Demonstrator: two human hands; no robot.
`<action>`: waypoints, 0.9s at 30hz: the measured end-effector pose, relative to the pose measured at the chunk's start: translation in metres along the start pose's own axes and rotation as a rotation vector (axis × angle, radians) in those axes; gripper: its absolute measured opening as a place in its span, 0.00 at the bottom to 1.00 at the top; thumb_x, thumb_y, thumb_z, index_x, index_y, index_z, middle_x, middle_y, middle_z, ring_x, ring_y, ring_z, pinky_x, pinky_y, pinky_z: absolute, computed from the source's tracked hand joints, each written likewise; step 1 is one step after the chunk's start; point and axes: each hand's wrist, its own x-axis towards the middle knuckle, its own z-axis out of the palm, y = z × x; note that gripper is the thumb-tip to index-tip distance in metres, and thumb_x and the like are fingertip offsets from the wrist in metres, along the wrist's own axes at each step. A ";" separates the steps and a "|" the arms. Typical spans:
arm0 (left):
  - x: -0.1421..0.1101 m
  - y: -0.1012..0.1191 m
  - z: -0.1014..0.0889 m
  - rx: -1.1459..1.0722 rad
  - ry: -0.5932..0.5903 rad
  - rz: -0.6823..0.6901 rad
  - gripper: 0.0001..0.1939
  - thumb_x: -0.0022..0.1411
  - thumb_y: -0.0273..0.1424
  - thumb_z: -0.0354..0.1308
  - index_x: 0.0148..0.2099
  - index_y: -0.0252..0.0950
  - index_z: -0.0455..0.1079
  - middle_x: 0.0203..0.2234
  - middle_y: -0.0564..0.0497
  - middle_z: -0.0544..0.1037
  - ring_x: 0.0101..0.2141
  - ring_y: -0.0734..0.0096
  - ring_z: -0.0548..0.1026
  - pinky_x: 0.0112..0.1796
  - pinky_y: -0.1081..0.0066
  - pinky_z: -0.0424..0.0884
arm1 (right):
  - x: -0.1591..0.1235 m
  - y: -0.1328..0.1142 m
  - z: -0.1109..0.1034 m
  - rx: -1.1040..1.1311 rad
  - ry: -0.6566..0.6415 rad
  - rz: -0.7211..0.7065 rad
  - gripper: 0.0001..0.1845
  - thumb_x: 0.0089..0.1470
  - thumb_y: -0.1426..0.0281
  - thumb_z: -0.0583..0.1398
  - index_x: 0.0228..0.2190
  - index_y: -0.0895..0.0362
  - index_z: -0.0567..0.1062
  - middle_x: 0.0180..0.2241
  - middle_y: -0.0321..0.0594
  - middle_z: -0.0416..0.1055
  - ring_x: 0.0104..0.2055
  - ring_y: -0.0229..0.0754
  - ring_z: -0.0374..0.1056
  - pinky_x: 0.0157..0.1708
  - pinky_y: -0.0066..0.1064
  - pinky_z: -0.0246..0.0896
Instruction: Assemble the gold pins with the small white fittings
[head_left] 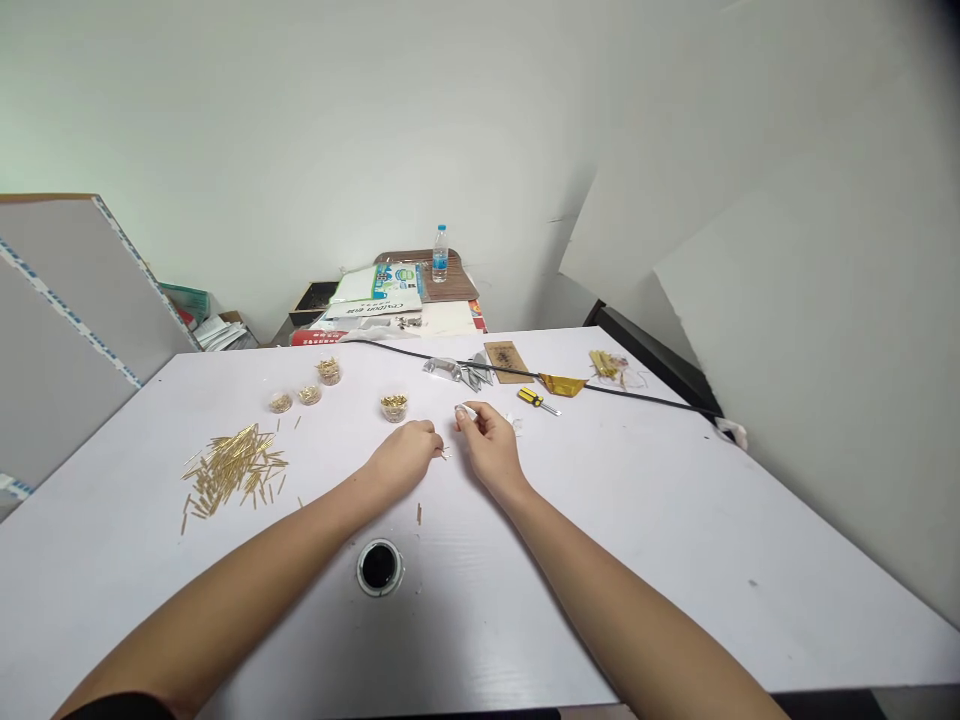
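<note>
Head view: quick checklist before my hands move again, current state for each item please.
1. Left hand resting on table, fingertips pinched: ok.
2. What the left hand grips: cannot tell, too small.
3. Right hand holds a small pale piece: ok.
4. Pile of gold pins lies apart from both hands: ok.
5. Small cup of pins upright just beyond the left hand: ok.
6. Black cable clear of the hands: ok.

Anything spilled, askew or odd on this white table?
Yes: gold pins lie in a loose scattered heap at the table's left, outside the small cups. One stray pin lies alone behind the round black hole.
</note>
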 end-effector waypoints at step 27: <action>-0.066 -0.004 -0.013 -1.035 0.361 -0.334 0.20 0.62 0.48 0.58 0.41 0.34 0.66 0.26 0.55 0.70 0.23 0.77 0.66 0.29 0.73 0.65 | -0.039 -0.025 0.018 -0.086 -0.388 -0.135 0.12 0.58 0.61 0.61 0.39 0.55 0.78 0.32 0.37 0.75 0.32 0.40 0.65 0.35 0.32 0.59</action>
